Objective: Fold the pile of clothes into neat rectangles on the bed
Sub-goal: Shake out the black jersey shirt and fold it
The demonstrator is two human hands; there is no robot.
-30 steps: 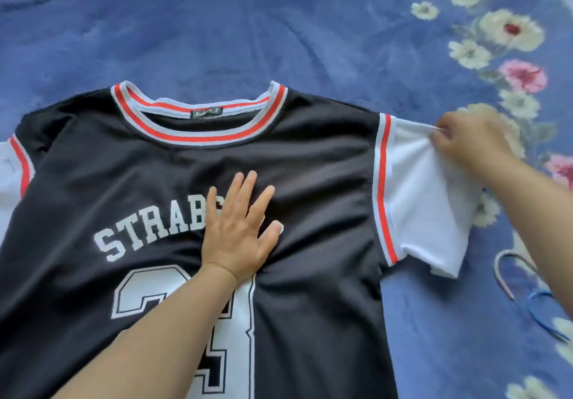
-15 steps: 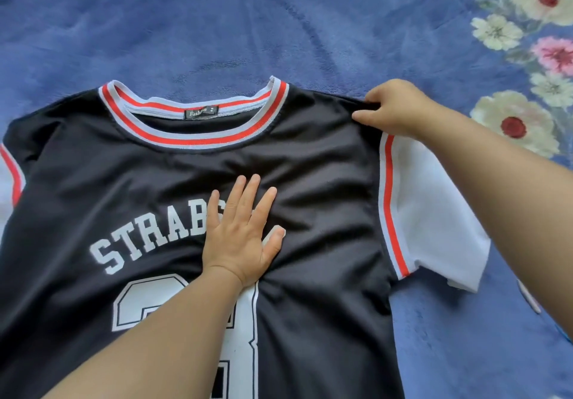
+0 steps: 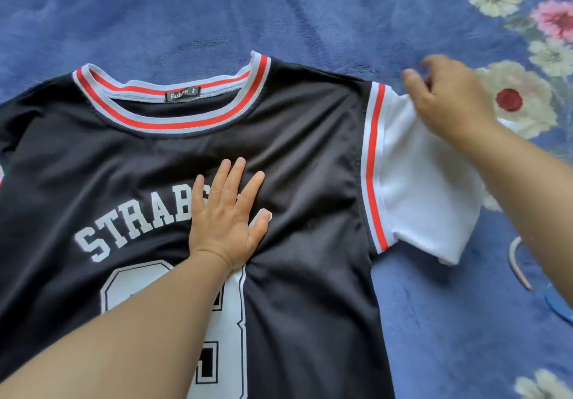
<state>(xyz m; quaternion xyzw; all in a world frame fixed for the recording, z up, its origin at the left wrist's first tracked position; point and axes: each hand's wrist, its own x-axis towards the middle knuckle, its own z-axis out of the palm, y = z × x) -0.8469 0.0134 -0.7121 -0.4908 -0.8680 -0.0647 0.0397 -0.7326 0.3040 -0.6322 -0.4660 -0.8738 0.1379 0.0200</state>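
A black jersey [image 3: 310,157] with white lettering and a big number lies face up on the bed, its red-and-white collar [image 3: 173,123] towards the far side. My left hand [image 3: 226,222] presses flat on the chest, fingers spread, covering part of the lettering. The white right sleeve [image 3: 424,200], edged with a red and white stripe, spreads out to the right. My right hand [image 3: 449,101] is blurred over the sleeve's upper edge near the shoulder, fingers loosely bent, with no cloth visibly pinched. The jersey's left sleeve and its hem run out of view.
The bed is covered by a blue plush blanket [image 3: 217,11] with a flower print [image 3: 508,101] along the right side. A pink hanger [image 3: 517,265] and a blue one [image 3: 558,305] lie at the right edge, just past the sleeve.
My right hand let go of the shoulder seam and moved right, over the top of the white sleeve. The shoulder now lies flatter. My left hand stays pressed on the chest.
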